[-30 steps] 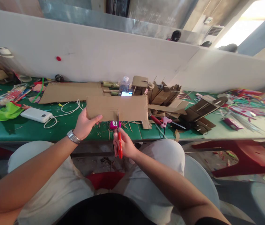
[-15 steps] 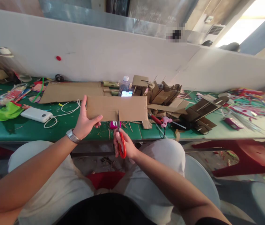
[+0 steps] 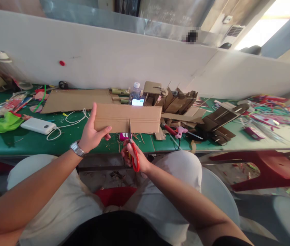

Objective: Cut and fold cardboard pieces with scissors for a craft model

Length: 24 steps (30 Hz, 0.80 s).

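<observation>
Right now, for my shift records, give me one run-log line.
left hand: holds cardboard strip | right hand: holds red-handled scissors | blades: at strip

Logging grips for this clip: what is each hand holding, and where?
Left hand: brown cardboard strip, by its left end. Right hand: red-handled metal scissors, by the handles.

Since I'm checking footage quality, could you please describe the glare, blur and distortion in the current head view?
Head view: glare washes out the bright opening, upper right; plastic strips at far right look smeared and stretched; scissors and cardboard sheet near centre look clearer; phone screen is unreadable.
</observation>
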Each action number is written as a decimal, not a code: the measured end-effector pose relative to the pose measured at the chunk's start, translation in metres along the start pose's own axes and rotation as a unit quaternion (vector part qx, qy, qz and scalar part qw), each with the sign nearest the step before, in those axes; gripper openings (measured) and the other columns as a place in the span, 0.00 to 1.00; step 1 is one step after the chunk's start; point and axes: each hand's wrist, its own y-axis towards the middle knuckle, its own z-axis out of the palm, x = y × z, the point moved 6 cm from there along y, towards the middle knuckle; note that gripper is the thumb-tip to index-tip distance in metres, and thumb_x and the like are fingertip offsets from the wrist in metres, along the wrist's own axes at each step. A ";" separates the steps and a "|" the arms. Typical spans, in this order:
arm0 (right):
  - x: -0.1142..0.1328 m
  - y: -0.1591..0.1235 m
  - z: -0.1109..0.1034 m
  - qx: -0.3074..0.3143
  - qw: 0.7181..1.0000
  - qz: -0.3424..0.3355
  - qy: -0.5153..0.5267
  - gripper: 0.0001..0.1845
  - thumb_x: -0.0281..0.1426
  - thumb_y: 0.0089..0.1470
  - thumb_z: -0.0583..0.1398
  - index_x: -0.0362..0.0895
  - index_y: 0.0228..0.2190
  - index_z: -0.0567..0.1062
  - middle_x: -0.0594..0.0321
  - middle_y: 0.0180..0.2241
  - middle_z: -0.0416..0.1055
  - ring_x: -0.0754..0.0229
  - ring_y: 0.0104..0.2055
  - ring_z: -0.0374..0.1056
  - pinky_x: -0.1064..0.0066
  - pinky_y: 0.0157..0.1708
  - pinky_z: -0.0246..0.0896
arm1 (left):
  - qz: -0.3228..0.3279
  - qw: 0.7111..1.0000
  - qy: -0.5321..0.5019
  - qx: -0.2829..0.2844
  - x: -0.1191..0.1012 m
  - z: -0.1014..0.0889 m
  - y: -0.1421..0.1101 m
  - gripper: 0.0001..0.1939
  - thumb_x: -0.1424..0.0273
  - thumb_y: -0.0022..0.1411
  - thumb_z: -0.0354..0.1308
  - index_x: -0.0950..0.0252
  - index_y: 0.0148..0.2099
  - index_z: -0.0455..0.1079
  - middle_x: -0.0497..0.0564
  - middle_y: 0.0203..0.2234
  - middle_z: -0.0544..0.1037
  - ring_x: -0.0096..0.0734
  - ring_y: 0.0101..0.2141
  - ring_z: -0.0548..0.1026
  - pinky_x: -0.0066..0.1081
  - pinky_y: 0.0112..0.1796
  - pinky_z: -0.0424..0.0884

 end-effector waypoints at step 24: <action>0.008 0.003 -0.001 -0.034 0.998 -0.020 -0.058 0.35 0.66 0.54 0.65 0.49 0.40 0.64 0.79 0.20 0.64 0.67 0.14 0.61 0.72 0.13 0.71 | -0.016 0.999 -0.010 0.028 0.000 0.005 -0.002 0.66 0.60 0.53 0.80 0.45 0.82 0.42 0.58 0.47 0.82 0.32 0.20 0.77 0.38 0.23 0.80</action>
